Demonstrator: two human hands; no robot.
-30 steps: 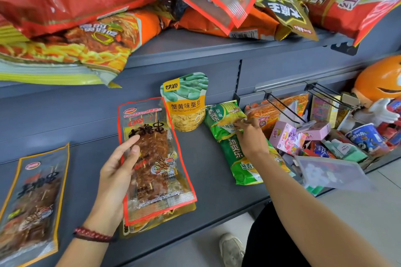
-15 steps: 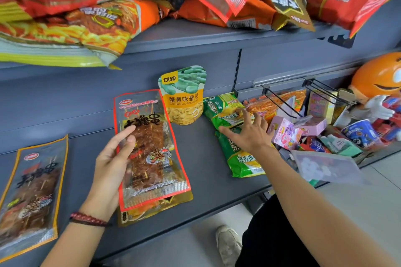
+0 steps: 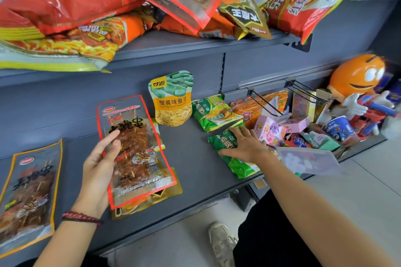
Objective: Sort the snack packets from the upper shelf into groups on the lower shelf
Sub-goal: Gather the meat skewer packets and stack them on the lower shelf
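Note:
On the grey lower shelf (image 3: 195, 154) my left hand (image 3: 97, 171) holds a red-edged skewer packet (image 3: 138, 149) by its left edge, thumb on its front. That packet lies over a gold-edged packet (image 3: 156, 199). My right hand (image 3: 245, 145) presses flat, fingers straight, on the nearer green packet (image 3: 236, 165). A second green packet (image 3: 214, 112) lies just behind it. A green and yellow bean pouch (image 3: 171, 99) leans on the back wall. A yellow-edged skewer packet (image 3: 28, 191) lies at the far left. Several red and orange packets (image 3: 86, 19) are piled on the upper shelf.
An orange noodle packet (image 3: 258, 104) lies behind black wire hooks (image 3: 267, 102) that jut out from the back wall. Small boxes (image 3: 271, 130) and cups crowd the shelf's right end beside an orange mascot figure (image 3: 355, 76). The upper shelf's packets overhang its edge.
My right hand has moved from the farther green packet toward me and now lies flat on the nearer one. My left hand keeps its hold on the red-edged packet.

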